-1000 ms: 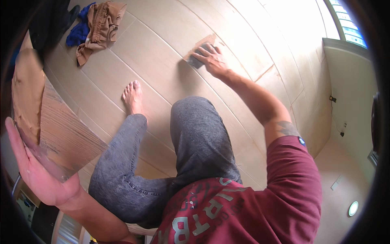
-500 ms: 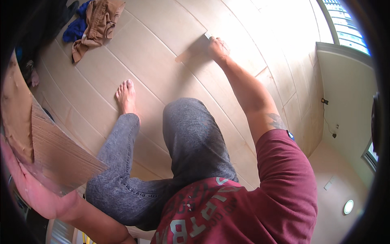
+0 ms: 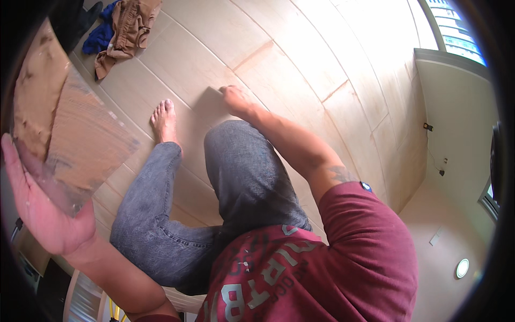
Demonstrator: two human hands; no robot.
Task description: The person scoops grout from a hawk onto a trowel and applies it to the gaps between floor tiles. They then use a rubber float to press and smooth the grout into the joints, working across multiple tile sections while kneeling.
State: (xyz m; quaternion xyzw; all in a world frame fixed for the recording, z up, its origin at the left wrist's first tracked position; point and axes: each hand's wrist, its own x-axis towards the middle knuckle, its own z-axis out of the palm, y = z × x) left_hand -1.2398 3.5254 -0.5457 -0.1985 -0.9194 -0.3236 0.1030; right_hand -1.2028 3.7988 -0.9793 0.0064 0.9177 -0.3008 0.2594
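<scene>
My left hand (image 3: 51,214) supports a flat board (image 3: 88,139) from its near edge, raised beside my left knee. A thick mound of brown grout-like paste (image 3: 37,96) lies along one side of it, and thin ridged streaks coat the rest. My right hand (image 3: 238,102) is down near the tiled floor (image 3: 204,59), just beyond my right knee. Its fingers are closed around a small pale scraper, which the hand now mostly hides. Brown paste fills a short tile joint (image 3: 252,56) beyond that hand, and another brown joint (image 3: 335,90) shows further right.
A bundle of tan and blue cloth (image 3: 126,32) lies on the floor at the far left, near a dark shape. My bare left foot (image 3: 163,118) rests on the tiles. A pale wall (image 3: 456,107) with a cable stands at right, below a bright window (image 3: 458,32).
My right hand has swept nearer and leftward across the floor, uncovering the brown-filled short joint. My left hand has lifted the board further into view, and the paste on it shows more fully.
</scene>
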